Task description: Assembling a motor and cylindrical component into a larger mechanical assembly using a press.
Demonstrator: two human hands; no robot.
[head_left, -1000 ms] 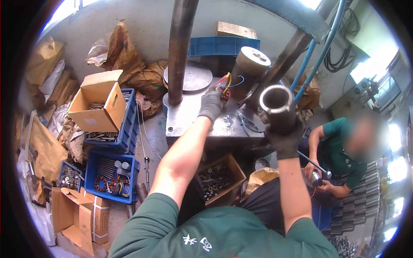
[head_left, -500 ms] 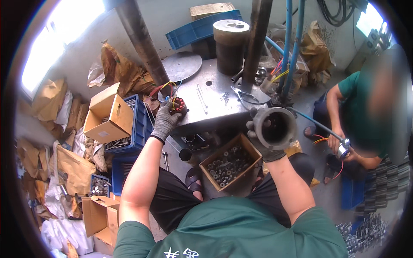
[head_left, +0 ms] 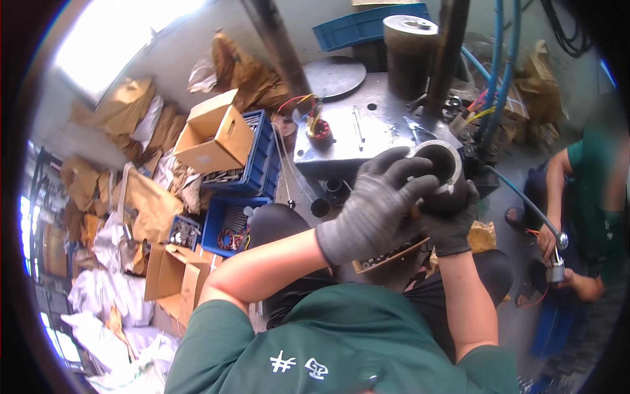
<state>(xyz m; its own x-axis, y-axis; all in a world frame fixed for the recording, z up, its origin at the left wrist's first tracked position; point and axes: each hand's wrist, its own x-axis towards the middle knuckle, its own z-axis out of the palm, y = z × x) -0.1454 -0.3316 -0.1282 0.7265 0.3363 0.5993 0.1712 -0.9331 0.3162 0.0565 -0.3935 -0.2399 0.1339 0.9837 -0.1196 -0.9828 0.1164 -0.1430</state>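
A hollow dark-grey metal cylinder (head_left: 448, 199) is held up in front of me, its open end facing up and toward me. My right hand (head_left: 453, 230), in a grey glove, wraps its lower right side. From the left, my left hand (head_left: 374, 207), gloved too, has its curled fingers at the cylinder's rim; the fingertips overlap the opening and its thumb is hidden. On the metal table (head_left: 341, 141), near its front left corner, stands a small wire-wound stator (head_left: 319, 133) with red and yellow leads. Pliers (head_left: 415, 128) and a thin metal tool (head_left: 358, 125) lie farther right.
A steel post (head_left: 279, 49) and a large cylinder (head_left: 410, 59) rise at the back. Left stand blue crates (head_left: 259, 164) and cardboard boxes (head_left: 213, 134). A wooden box of parts (head_left: 387, 257) sits below my hands. At right, a co-worker's hands (head_left: 558, 262) hold a small metal part.
My left hand has let go of the stator, left on the table, and has come right to the cylinder. My view has shifted, so the table now appears higher and farther right.
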